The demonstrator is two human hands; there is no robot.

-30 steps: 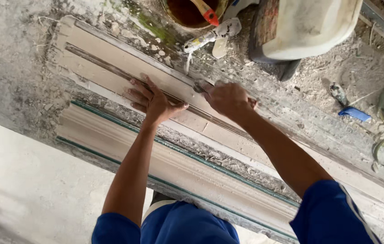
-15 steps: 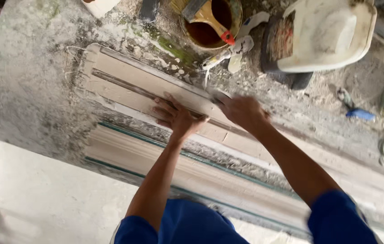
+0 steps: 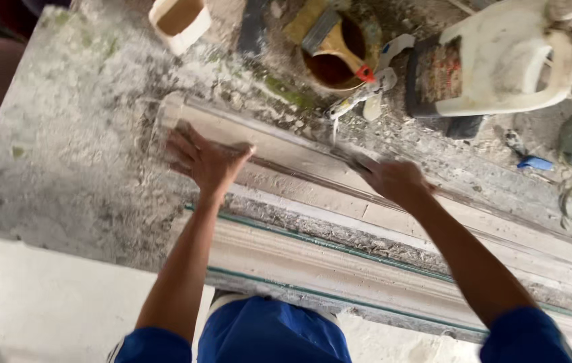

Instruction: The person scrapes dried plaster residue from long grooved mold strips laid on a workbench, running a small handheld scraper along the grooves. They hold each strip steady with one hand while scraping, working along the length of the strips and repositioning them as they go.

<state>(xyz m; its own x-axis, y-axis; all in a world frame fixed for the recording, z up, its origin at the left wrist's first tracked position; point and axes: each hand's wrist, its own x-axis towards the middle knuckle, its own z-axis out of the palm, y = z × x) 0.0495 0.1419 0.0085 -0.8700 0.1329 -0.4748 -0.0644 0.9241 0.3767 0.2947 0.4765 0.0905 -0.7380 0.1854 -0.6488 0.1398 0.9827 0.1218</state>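
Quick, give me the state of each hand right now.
Left hand: open, fingers spread, pressed flat on the long pale moulding strip.
Right hand: closed around a thin dark tool on the same strip; what kind cannot be told.

Pale beige moulded strip (image 3: 313, 168) with green-edged strip (image 3: 339, 269) below; grey speckled slab (image 3: 64, 154); blue sleeves (image 3: 524, 336); white plastic can (image 3: 501, 60); ochre bucket (image 3: 336, 60), red-tipped tool (image 3: 366, 74).

Dusty concrete slab (image 3: 77, 168) under long plaster mouldings (image 3: 313, 195), white jug (image 3: 501, 67), brown bucket (image 3: 336, 60).
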